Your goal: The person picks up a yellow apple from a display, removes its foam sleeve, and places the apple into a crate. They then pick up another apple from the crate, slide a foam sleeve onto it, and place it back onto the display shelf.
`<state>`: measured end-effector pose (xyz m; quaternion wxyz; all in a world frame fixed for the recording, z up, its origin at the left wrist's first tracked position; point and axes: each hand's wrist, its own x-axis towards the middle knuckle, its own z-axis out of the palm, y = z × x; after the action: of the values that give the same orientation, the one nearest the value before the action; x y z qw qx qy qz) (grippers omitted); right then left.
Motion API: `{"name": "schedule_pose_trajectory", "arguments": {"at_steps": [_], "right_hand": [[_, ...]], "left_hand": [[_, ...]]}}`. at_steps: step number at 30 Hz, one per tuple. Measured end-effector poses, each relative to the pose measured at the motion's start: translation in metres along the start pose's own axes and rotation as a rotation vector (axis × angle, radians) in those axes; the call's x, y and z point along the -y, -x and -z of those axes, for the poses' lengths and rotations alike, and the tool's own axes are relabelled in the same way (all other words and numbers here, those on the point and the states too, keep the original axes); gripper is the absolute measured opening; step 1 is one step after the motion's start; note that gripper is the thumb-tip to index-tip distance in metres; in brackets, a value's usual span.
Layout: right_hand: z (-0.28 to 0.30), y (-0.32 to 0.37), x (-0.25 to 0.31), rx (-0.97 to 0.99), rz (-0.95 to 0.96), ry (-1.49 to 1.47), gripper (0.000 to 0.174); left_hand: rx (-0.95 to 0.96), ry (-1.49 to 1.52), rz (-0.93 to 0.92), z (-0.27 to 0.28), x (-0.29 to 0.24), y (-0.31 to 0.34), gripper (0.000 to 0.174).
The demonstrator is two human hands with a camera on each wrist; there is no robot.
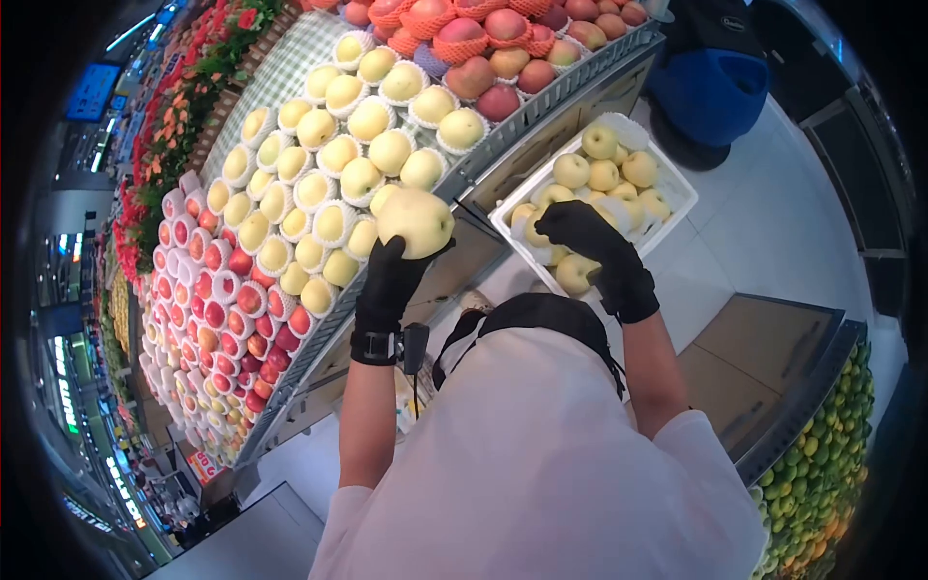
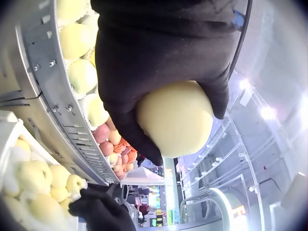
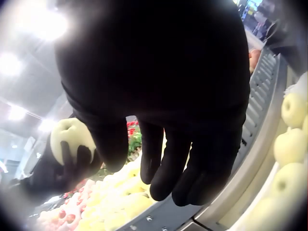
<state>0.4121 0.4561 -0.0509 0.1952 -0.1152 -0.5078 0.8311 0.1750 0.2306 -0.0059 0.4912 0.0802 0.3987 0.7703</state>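
My left hand (image 1: 391, 282), in a black glove, grips a large pale-yellow apple (image 1: 416, 222) with fingers and thumb around its side. The left wrist view shows the same apple (image 2: 175, 119) under the palm; the stem dimple shows in the right wrist view. My right hand (image 1: 594, 253), also gloved in black, is over a white foam box (image 1: 680, 205) of yellow apples (image 1: 601, 176). Its fingers (image 3: 168, 173) hang loosely with nothing between them. Yellow apples in white foam nets (image 1: 338, 155) fill the sloped display beside my left hand.
Red apples in nets (image 1: 208, 309) lie on the display's left part, and peach-coloured fruit in orange nets (image 1: 459, 39) at its far end. A grey slatted rail (image 1: 541, 106) edges the display. Green fruit (image 1: 817, 454) fills a stand at right, and a blue-and-black machine (image 1: 710, 92) stands beyond the box.
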Motion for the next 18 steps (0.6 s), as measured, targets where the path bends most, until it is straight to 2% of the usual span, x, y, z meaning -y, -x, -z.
{"name": "schedule_pose_trajectory", "arguments": {"at_steps": [1,2,3,5,7,10,11,14,18], "right_hand": [[0.008,0.003,0.003,-0.072,-0.066,-0.067,0.035],[0.027,0.003,-0.005,-0.011,0.058,0.123,0.035],[0.03,0.005,0.004,-0.097,0.187,0.358,0.029],[0.048,0.006,0.009,-0.217,0.275,0.72,0.023],[0.126,-0.009,-0.025,-0.263,-0.061,0.79,0.023],[0.182,-0.012,-0.053,-0.475,-0.179,1.032,0.025],[0.199,-0.015,-0.058,-0.469,-0.057,1.127,0.025],[0.227,-0.042,-0.069,-0.466,0.06,1.291,0.025],[0.256,-0.089,-0.084,-0.554,0.266,1.145,0.032]], "left_hand": [[0.016,-0.105,-0.057,0.0,0.001,0.003,0.079],[0.008,-0.131,-0.087,0.002,0.003,0.006,0.079],[-0.004,-0.158,-0.116,0.004,0.005,0.01,0.079],[-0.031,-0.198,-0.156,0.016,0.006,0.013,0.078],[-0.028,-0.196,-0.15,0.028,0.007,0.017,0.077],[-0.027,-0.256,-0.15,0.029,0.004,0.024,0.077],[-0.031,-0.291,-0.148,0.027,0.003,0.027,0.077],[-0.062,-0.309,-0.192,0.023,0.003,0.036,0.078],[-0.132,-0.262,-0.202,0.035,0.001,0.048,0.081]]}}
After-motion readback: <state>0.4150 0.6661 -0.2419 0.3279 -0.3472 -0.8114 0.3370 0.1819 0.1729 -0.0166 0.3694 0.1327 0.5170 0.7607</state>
